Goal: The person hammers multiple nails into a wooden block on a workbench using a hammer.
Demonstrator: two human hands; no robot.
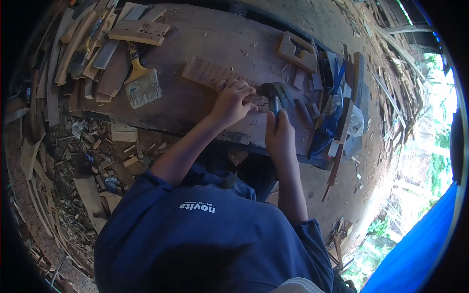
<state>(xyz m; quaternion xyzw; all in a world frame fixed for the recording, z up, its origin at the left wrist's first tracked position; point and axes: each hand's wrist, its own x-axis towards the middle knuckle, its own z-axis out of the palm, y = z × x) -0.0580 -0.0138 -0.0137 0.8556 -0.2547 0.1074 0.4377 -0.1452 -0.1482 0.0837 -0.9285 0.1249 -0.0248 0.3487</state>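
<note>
Blue shirt [195, 239] with white lettering, nearest the lens: one

Perforated wooden strip [207, 72]: one, flat at mid-counter, rows of small holes across it

Left hand [232, 102]: fingers curled down on the strip's right end; whether they pinch something small cannot be told

Hammer [277, 92]: one, dark head just beside those fingertips

Right hand [279, 134]: clamped round the hammer's handle

Step, as judged: hammering at the strip's end, left hand steadying it. A next blow calls for a short, square stroke with the fingers clear of the head

Counter [205, 34]: one broad wooden slab

Paintbrush [141, 84]: one, left of the strip

Wooden block with a cut-out [298, 51]: one, to the right

Blue cloth [322, 139] and clear plastic bag [355, 122]: one each, at the right edge

Offcuts [83, 44]: heaped at the left end, too many to count
</note>
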